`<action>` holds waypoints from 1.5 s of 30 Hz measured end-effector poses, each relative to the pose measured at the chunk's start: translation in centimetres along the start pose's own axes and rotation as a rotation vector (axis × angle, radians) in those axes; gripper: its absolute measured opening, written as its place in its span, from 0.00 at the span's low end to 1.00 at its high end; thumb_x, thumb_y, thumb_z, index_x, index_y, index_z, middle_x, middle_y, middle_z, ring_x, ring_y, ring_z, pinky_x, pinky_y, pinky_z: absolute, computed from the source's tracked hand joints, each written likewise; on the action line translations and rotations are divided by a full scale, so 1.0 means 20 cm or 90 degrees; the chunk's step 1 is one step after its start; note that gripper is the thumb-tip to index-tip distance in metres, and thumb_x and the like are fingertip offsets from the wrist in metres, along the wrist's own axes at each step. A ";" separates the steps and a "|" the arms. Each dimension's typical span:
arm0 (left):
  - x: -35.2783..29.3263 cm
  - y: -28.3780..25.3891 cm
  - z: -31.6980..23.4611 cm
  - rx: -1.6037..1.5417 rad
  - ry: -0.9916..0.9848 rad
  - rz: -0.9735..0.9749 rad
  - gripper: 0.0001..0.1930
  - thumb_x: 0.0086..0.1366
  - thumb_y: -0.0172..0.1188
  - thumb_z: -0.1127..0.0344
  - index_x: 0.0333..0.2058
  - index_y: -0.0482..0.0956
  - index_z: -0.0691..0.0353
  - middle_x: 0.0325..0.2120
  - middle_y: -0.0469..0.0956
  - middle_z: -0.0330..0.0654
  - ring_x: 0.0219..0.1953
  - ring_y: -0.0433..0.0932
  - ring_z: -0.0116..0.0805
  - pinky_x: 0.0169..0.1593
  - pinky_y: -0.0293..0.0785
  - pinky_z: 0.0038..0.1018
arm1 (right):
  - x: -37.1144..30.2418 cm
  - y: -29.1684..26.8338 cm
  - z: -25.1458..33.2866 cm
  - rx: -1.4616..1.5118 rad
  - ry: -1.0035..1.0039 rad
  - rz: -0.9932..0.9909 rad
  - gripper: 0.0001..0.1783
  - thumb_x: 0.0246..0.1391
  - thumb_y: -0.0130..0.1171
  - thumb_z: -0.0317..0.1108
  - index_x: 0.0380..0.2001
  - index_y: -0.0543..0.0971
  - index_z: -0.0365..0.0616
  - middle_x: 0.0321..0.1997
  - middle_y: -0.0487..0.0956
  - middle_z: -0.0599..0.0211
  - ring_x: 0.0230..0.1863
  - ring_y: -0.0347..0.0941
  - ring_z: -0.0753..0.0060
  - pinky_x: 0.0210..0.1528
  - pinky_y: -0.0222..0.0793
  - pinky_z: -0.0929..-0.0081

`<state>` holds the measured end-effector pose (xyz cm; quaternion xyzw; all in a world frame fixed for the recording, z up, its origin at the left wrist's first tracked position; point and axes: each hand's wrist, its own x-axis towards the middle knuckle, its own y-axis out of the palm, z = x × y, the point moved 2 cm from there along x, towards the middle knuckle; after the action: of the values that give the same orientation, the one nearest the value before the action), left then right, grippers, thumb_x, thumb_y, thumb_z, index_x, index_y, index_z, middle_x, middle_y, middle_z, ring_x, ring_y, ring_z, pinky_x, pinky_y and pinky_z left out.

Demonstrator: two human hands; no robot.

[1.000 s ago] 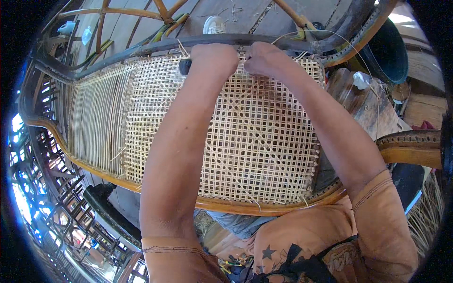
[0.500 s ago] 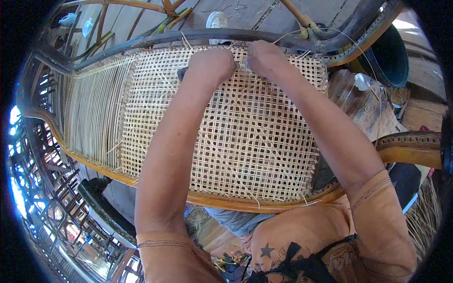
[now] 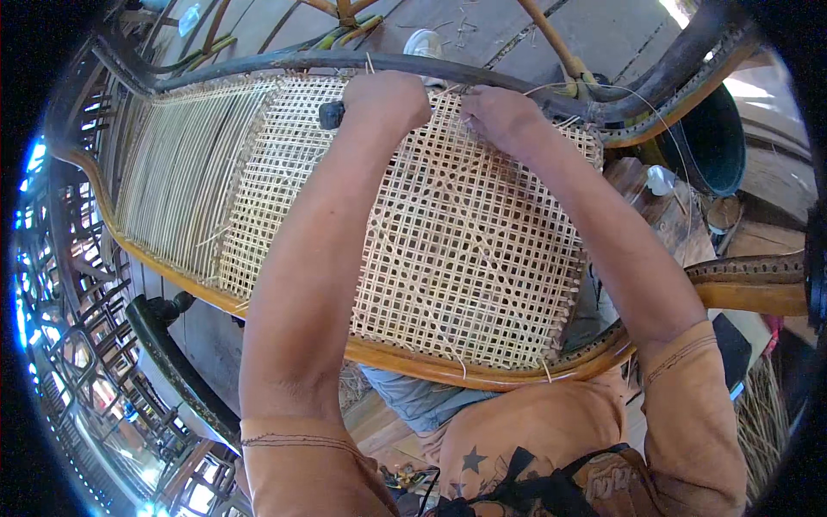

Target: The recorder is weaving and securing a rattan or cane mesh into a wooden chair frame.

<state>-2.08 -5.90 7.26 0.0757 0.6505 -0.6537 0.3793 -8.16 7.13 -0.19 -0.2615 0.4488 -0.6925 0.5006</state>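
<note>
A woven cane panel (image 3: 448,250) stretches across a curved wooden frame (image 3: 405,366) in front of me. At the panel's far edge my left hand (image 3: 388,99) is closed around a tool whose dark, rounded handle end (image 3: 331,115) sticks out on its left side; its other end is hidden. My right hand (image 3: 500,112) is just to the right, fingers pinched together at the weave beside the far rail (image 3: 362,60). From beside it a thin cane strand (image 3: 642,92) arcs off to the right. The fingertips of both hands are partly hidden.
Parallel cane strands (image 3: 185,164) fill the frame's left part. A dark bucket (image 3: 711,129) stands at the far right, near a wooden board (image 3: 633,185). Loose strand ends poke out along the near rail. Another dark furniture piece (image 3: 177,370) is at lower left.
My right hand has drawn slightly down and right, so the gap between my hands is wider. The left hand has turned a little, showing more of the dark handle. The view has shifted slightly.
</note>
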 end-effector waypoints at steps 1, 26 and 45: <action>0.00 0.00 0.01 0.001 -0.001 0.000 0.17 0.54 0.49 0.63 0.41 0.79 0.59 0.43 0.77 0.44 0.46 0.76 0.40 0.46 0.71 0.33 | 0.03 0.02 -0.01 -0.031 0.000 0.043 0.10 0.48 0.48 0.30 0.31 0.76 0.40 0.36 0.76 0.52 0.40 0.74 0.50 0.42 0.71 0.61; -0.09 0.24 0.08 -0.589 -0.029 -0.052 0.20 0.55 0.55 0.51 0.23 0.75 0.68 0.17 0.74 0.45 0.18 0.71 0.36 0.28 0.66 0.33 | 0.13 -0.19 -0.26 -0.107 0.211 0.121 0.14 0.46 0.51 0.30 0.38 0.78 0.42 0.41 0.78 0.57 0.42 0.76 0.57 0.41 0.72 0.57; 0.05 0.33 0.21 -0.981 -0.065 0.242 0.11 0.55 0.48 0.67 0.15 0.63 0.56 0.18 0.71 0.38 0.10 0.58 0.19 0.16 0.57 0.19 | 0.12 -0.15 -0.39 -0.022 0.272 0.170 0.21 0.35 0.64 0.40 0.35 0.76 0.40 0.38 0.77 0.55 0.43 0.73 0.56 0.41 0.69 0.62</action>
<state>2.72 -9.35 2.05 -0.1284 0.8772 0.0537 0.4596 -16.78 7.92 -1.39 -0.0564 0.5865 -0.6521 0.4770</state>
